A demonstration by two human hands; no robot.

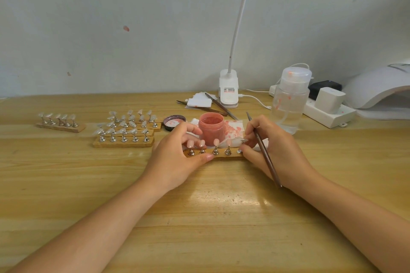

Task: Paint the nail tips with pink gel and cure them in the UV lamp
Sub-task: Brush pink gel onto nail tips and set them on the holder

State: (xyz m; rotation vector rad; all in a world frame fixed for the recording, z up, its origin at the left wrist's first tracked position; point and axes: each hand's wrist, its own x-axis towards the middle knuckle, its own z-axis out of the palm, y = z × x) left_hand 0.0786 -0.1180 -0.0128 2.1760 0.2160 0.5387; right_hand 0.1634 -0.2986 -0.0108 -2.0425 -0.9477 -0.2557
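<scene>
- Nail tips sit on a wooden holder strip (218, 155) at the table's (199, 217) centre, just in front of the open pink gel jar (210, 129).
- Your left hand (177, 159) pinches the strip's left end, thumb on the near edge and fingers curled over the far side.
- Your right hand (273, 146) pinches the rightmost stand while the brush (264, 150) lies tucked between its fingers.
- Five metal stands show on this strip; three tips look pink, and I cannot tell the state of the two on the right.
- Judging by looks, the tips are light, thin and easily knocked askew, and wet gel will smear, so hold the wooden ends only.
- Four strips with clear tips wait to the left: three stacked (124, 137) and one apart (61, 123).
- One UV lamp (377, 88) stands far right.
</scene>
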